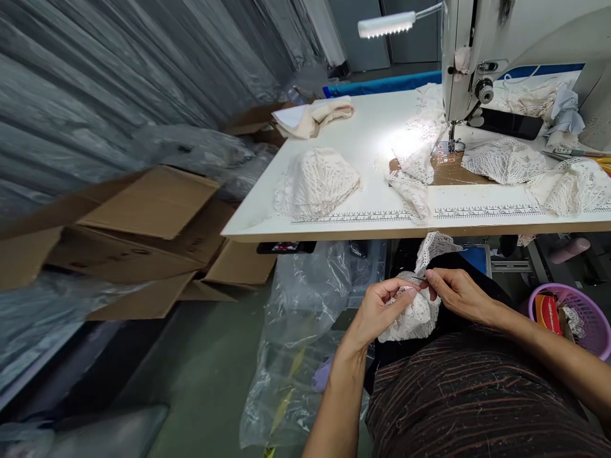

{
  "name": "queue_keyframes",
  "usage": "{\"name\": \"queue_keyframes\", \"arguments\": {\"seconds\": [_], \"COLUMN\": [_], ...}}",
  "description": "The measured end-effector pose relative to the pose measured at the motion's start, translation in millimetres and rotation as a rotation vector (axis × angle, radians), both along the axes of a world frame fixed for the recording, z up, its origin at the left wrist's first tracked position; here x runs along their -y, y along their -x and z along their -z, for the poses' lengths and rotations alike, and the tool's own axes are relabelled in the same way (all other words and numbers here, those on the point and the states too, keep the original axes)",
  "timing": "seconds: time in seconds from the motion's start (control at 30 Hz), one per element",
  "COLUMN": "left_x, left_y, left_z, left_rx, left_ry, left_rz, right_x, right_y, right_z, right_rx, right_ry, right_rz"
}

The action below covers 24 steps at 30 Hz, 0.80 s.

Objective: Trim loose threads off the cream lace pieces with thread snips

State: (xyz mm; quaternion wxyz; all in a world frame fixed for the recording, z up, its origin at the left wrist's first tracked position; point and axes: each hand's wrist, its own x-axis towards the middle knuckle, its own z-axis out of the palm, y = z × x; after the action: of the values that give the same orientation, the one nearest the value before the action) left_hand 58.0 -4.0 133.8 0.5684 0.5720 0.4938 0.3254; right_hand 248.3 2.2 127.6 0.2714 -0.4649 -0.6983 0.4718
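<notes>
In front of my lap, below the table's edge, I hold a piece of white lace fabric (415, 321). My left hand (382, 308) is closed, pinching the lace between thumb and fingers. My right hand (456, 291) is closed too, its thumb and forefinger pressed together at the lace beside the left fingertips. A thin dark sliver shows between the two hands, too small to name. One end of the lace rises above my fingers towards the table.
A white sewing table (267, 191) carries a stack of lace pieces (324, 181), more lace (415, 152) by the sewing machine (461, 70), and a dark phone (515, 124). Cardboard boxes (153, 203) stand left. Plastic sheeting (305, 305) hangs below; a purple basket (589, 312) is right.
</notes>
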Motion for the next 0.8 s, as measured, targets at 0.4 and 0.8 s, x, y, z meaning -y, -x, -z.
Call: {"name": "queue_keyframes", "arguments": {"seconds": [0.4,0.8], "left_x": [0.3,0.3], "left_y": [-1.4,-14.5], "left_z": [3.5,-0.2], "left_rx": [0.029,0.05], "left_ry": [-0.003,-0.073], "left_rz": [-0.04,-0.072], "right_x": [10.4,6.9], "right_y": [-4.4,2.2], "right_z": [7.5,12.2], "right_rx": [0.017,-0.242], "right_ry": [-0.03,0.108], "right_rz": [0.031,0.045]}}
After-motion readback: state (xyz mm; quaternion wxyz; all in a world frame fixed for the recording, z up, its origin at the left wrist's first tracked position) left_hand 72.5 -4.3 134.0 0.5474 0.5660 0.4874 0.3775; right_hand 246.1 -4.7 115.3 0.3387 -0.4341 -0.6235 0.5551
